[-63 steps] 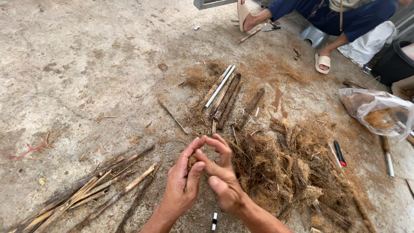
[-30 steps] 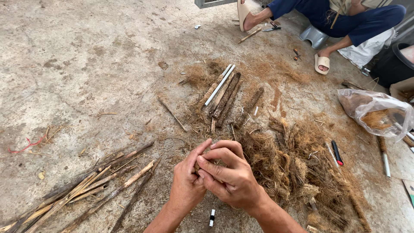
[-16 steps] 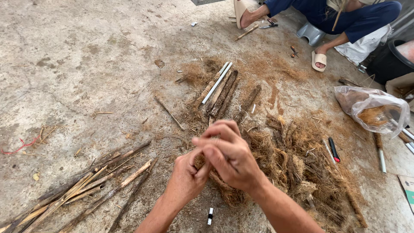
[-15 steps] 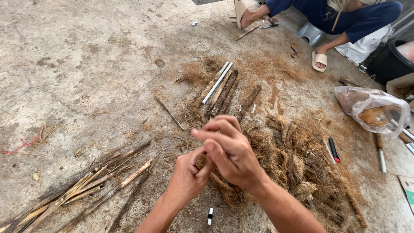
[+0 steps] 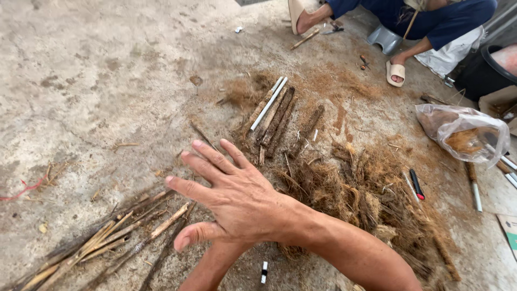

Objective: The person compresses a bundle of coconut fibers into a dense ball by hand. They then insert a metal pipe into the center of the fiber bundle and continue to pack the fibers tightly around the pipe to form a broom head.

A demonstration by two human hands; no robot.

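right hand (image 5: 237, 196): fingers spread, palm down, empty | left hand: hidden beneath, grip unclear | stripped sticks (image 5: 107, 240) at 8 o'clock | fibre pile (image 5: 355, 188) at 3 o'clock

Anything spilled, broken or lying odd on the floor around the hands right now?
Nothing looks broken. Brown fibre and dust lie scattered loose over the concrete floor, but the sticks sit in two tidy groups: a split pile and a dark row. The right hand is spread open, crossing above the left forearm; the left hand is hidden.
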